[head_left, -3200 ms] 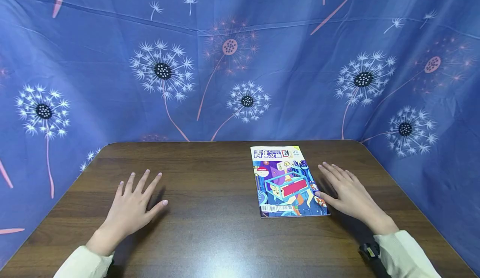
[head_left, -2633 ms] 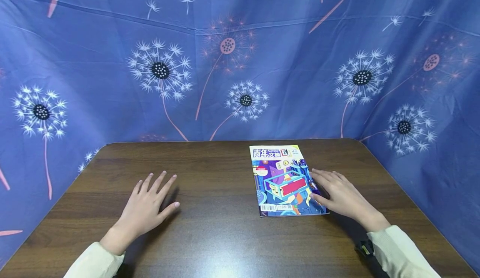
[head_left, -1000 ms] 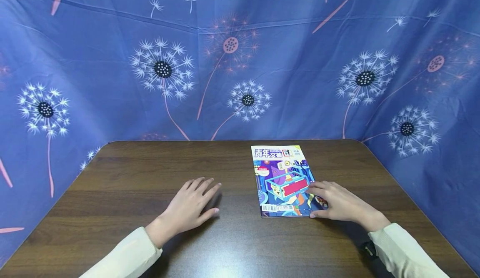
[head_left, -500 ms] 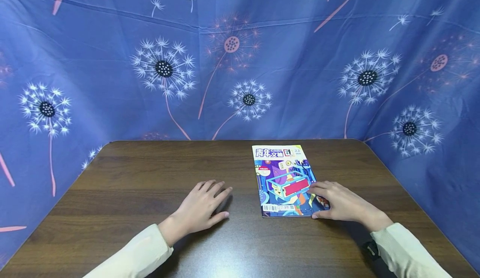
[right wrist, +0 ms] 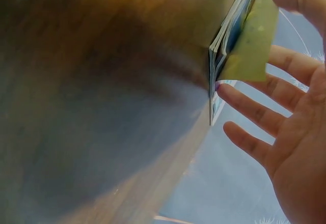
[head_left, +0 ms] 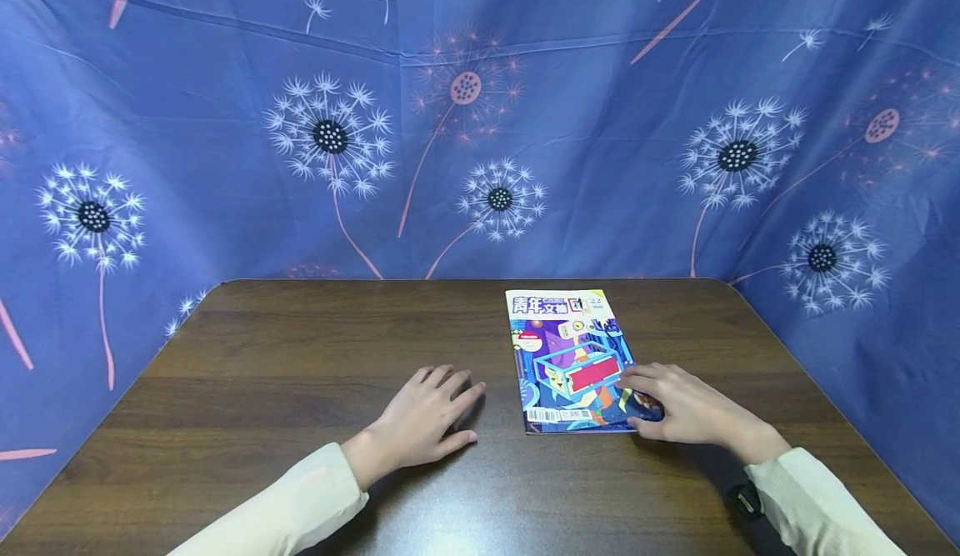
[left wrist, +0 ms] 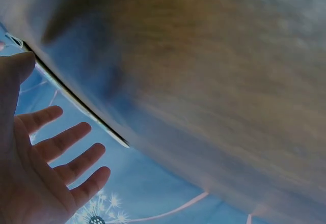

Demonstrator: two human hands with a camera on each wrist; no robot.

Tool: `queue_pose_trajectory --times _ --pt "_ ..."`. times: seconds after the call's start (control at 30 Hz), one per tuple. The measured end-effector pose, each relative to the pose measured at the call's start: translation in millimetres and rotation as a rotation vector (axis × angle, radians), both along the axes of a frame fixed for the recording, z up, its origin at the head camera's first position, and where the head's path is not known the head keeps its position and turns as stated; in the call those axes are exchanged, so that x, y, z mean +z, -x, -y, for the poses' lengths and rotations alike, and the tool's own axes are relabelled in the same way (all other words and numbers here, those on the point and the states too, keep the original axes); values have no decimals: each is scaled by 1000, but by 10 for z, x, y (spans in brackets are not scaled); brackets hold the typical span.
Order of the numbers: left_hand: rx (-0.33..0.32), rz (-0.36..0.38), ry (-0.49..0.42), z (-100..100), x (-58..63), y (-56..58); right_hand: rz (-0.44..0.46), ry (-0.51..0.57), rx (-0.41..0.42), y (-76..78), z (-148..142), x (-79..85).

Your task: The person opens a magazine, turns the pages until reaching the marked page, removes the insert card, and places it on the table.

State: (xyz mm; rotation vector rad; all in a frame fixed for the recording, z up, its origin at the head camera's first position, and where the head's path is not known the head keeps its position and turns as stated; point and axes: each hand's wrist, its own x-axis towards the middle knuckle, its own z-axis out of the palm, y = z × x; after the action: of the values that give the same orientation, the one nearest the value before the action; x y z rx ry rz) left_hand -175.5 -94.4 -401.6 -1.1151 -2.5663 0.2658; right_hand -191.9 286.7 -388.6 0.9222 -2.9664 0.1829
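A magazine point(head_left: 573, 364) with a purple and blue illustrated cover lies on the brown table, right of centre. At its lower right corner, my right hand point(head_left: 682, 406) pinches the front cover, fingers over it and thumb at its edge. In the right wrist view the cover's yellowish inner side point(right wrist: 249, 56) stands lifted from the pages, between the thumb and the fingers of the right hand point(right wrist: 300, 132). My left hand point(head_left: 420, 418) is left of the magazine, low over the table, fingers relaxed and holding nothing. The left wrist view shows the left hand's palm point(left wrist: 30, 178) and spread fingers.
The wooden table point(head_left: 315, 331) has rounded far corners. A blue cloth with a dandelion print point(head_left: 570, 122) hangs behind it and at both sides. A dark band with a small device point(head_left: 746, 499) sits at the right wrist, by the pale sleeve.
My left hand has moved rightward across the table toward the magazine. The right hand has moved onto the magazine's lower right corner, and the cover there has bent up.
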Motion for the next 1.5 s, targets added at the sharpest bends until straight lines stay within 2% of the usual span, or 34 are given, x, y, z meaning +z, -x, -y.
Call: queue_pose_trajectory --times 0.17,0.73,0.9,1.2,1.5 --pt "-13 -13 28 -72 -19 5 -26 -1 9 0 -6 -19" --pt "-63 -26 29 -294 -39 17 -28 -1 -22 26 -10 -9" --pt "-74 -48 22 -376 -32 32 -88 16 0 54 -26 -25" --pt "-88 -30 6 -539 3 58 -208 53 47 112 -72 -46" --pt "-82 -33 20 -698 12 79 -284 94 51 148 -96 -44"
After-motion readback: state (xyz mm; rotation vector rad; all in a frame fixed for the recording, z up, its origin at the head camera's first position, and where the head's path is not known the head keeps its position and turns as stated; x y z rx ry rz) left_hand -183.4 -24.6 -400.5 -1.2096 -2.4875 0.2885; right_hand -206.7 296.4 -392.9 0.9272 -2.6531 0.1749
